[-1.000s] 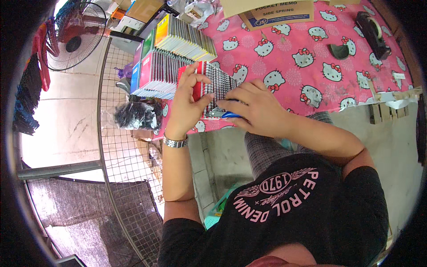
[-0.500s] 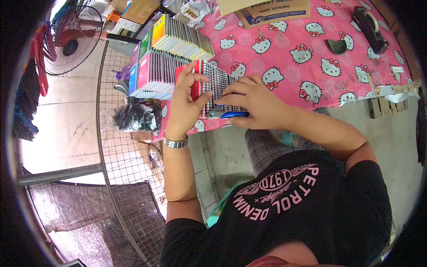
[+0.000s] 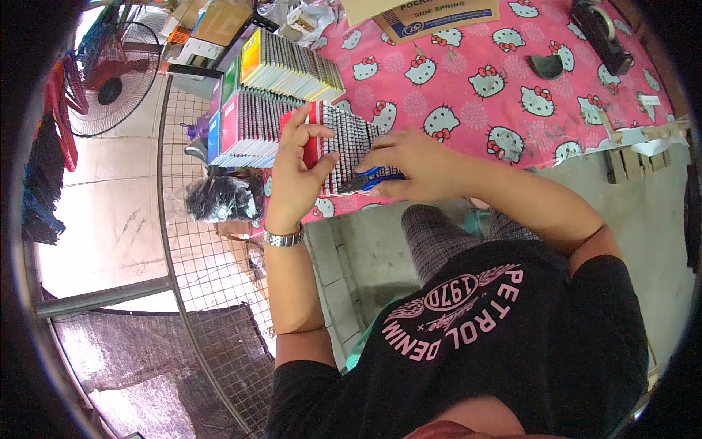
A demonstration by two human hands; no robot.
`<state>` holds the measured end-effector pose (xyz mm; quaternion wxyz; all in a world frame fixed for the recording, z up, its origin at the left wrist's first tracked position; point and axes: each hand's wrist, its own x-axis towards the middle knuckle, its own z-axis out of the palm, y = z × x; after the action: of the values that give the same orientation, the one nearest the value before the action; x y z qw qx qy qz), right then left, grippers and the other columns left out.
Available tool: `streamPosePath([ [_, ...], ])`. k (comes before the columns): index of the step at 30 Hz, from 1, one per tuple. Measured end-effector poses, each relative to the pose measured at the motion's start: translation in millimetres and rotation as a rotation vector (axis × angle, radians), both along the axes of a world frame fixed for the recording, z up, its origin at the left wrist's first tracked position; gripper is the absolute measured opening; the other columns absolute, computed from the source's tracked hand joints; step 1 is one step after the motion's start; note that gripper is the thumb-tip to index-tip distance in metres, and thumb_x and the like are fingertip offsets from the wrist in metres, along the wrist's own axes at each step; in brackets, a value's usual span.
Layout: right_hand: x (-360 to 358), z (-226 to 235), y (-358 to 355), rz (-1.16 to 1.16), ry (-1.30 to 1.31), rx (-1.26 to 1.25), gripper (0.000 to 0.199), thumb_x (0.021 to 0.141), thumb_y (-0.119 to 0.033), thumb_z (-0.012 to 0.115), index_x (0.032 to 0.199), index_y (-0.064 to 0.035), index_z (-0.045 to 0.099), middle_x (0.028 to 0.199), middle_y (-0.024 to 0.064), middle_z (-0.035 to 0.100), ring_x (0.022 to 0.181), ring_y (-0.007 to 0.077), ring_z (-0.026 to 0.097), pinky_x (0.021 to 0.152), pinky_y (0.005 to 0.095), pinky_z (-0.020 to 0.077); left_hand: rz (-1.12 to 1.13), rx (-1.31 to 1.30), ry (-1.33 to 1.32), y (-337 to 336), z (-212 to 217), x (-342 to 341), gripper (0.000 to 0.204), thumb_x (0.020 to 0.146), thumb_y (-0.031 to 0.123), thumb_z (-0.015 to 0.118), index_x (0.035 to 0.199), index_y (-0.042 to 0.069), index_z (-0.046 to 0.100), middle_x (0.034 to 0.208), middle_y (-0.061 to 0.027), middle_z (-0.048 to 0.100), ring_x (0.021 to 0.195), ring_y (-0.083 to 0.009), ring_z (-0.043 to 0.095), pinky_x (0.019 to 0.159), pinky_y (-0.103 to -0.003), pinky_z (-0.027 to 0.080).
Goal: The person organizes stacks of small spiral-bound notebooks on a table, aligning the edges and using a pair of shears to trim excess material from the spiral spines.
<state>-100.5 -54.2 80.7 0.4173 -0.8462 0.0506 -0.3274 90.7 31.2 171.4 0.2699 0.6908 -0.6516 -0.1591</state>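
A row of small spiral notebooks (image 3: pixel 352 140) with red covers stands on the table's near edge, wire bindings facing up. My left hand (image 3: pixel 294 175) grips its left end, fingers bent over the red cover and thumb lying on the bindings. In my right hand (image 3: pixel 428 164) are blue-handled pliers (image 3: pixel 385 178), the fingers closed round the handles. The pliers' metal jaws point left at the near ends of the bindings, close to my left thumb. Whether the jaws touch a wire is too small to tell.
Behind my left hand stand stacked spiral notebooks with yellow (image 3: pixel 292 67) and pink (image 3: pixel 256 121) covers. A cardboard box (image 3: pixel 439 18), a dark curved piece (image 3: pixel 547 66) and a tape dispenser (image 3: pixel 603 36) lie farther back on the pink tablecloth (image 3: pixel 468 110). A fan (image 3: pixel 110 88) is at far left.
The pliers have turned slightly in my right hand; both blue handles now show, spread apart. My left hand keeps its hold on the notebooks. The whole view has shifted a little.
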Motion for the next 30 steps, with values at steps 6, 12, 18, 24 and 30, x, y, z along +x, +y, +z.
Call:
streamPosePath([
  [6, 2, 5, -7, 0.293, 0.345, 0.421, 0.03, 0.08, -0.022, 0.067, 0.104, -0.0026, 0.065, 0.087, 0.0146, 0.063, 0.083, 0.0321, 0.064, 0.074, 0.0404, 0.0503, 0.004, -0.003, 0.055, 1, 0, 1, 0.033, 0.07, -0.006, 0.069, 0.1, 0.007, 0.062, 0.145, -0.0169, 0.038, 0.136, -0.0291, 0.036, 0.109, -0.036, 0.028],
  [12, 4, -14, -8, 0.144, 0.143, 0.153, 0.031, 0.08, -0.021, 0.069, 0.104, -0.0018, 0.064, 0.091, 0.0152, 0.063, 0.085, 0.0292, 0.064, 0.075, 0.0387, 0.0499, 0.008, -0.011, -0.009, 1, 4, -2, 0.034, 0.069, -0.008, 0.069, 0.099, 0.008, 0.063, 0.145, -0.0147, 0.038, 0.135, -0.0279, 0.037, 0.109, -0.036, 0.03],
  [18, 1, -20, -4, 0.157, -0.031, 0.234, 0.034, 0.076, -0.018, 0.072, 0.107, -0.0037, 0.064, 0.097, 0.0151, 0.063, 0.088, 0.0321, 0.063, 0.078, 0.04, 0.0491, 0.01, -0.008, 0.03, 2, 2, 2, 0.033, 0.07, -0.008, 0.069, 0.099, 0.007, 0.062, 0.145, -0.0153, 0.039, 0.137, -0.0285, 0.035, 0.11, -0.037, 0.028],
  [24, 5, -15, -6, 0.158, 0.044, 0.173, 0.038, 0.071, -0.023, 0.073, 0.106, -0.0077, 0.066, 0.095, 0.0125, 0.063, 0.09, 0.0315, 0.062, 0.081, 0.0414, 0.0489, 0.009, -0.009, 0.023, 3, -1, 5, 0.033, 0.07, -0.007, 0.069, 0.099, 0.007, 0.062, 0.145, -0.015, 0.039, 0.137, -0.0289, 0.034, 0.111, -0.037, 0.027],
  [30, 6, -18, -6, 0.108, -0.084, 0.095, 0.035, 0.072, -0.016, 0.074, 0.104, -0.004, 0.065, 0.097, 0.0143, 0.063, 0.089, 0.0309, 0.063, 0.076, 0.0397, 0.0487, 0.011, -0.017, 0.006, 3, 2, 3, 0.033, 0.07, -0.008, 0.068, 0.099, 0.008, 0.062, 0.146, -0.0145, 0.039, 0.137, -0.0291, 0.034, 0.111, -0.037, 0.027],
])
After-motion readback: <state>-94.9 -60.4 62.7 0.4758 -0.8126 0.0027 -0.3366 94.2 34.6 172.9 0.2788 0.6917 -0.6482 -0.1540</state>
